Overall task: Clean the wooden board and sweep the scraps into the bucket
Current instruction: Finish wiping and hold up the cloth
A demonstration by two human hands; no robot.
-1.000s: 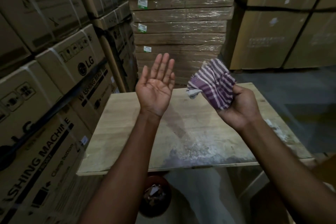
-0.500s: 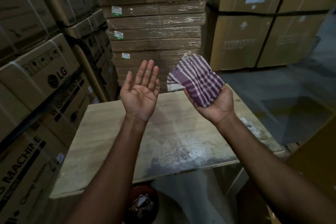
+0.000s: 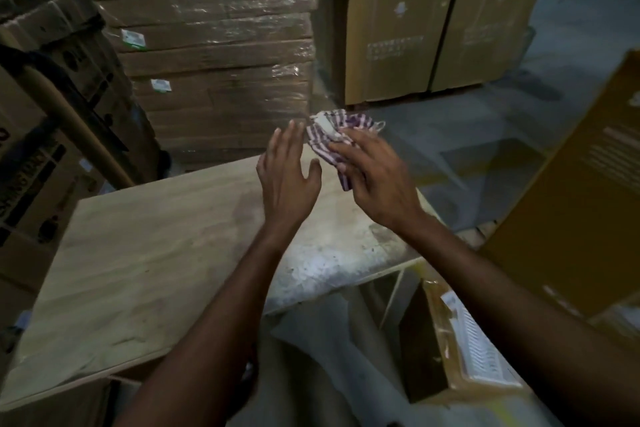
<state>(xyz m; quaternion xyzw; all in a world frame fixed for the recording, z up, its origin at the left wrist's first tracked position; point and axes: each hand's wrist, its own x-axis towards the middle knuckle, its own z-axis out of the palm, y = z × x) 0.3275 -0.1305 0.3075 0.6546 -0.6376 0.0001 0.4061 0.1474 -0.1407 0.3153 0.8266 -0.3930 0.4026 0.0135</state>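
Note:
The pale wooden board [image 3: 149,243] lies flat in front of me, with white dust and dark specks [image 3: 332,260] along its near right edge. My right hand [image 3: 377,180] is turned palm down over the board's far right corner and holds a purple-and-white striped cloth [image 3: 332,135] under its fingers. My left hand [image 3: 287,177] hovers just left of the cloth, palm down, fingers straight and together, holding nothing. The bucket is hidden behind my left forearm below the board's front edge.
Stacked cardboard boxes [image 3: 52,107] stand close on the left. Shrink-wrapped flat cartons [image 3: 214,45] rise behind the board. Strapped boxes [image 3: 429,38] are at the back right. A yellow-brown box [image 3: 575,204] and an open carton [image 3: 460,357] crowd the right side.
Both hands have turned from palm up to palm down and dropped toward the board's far right corner. The cloth went along under my right hand. The view swung right.

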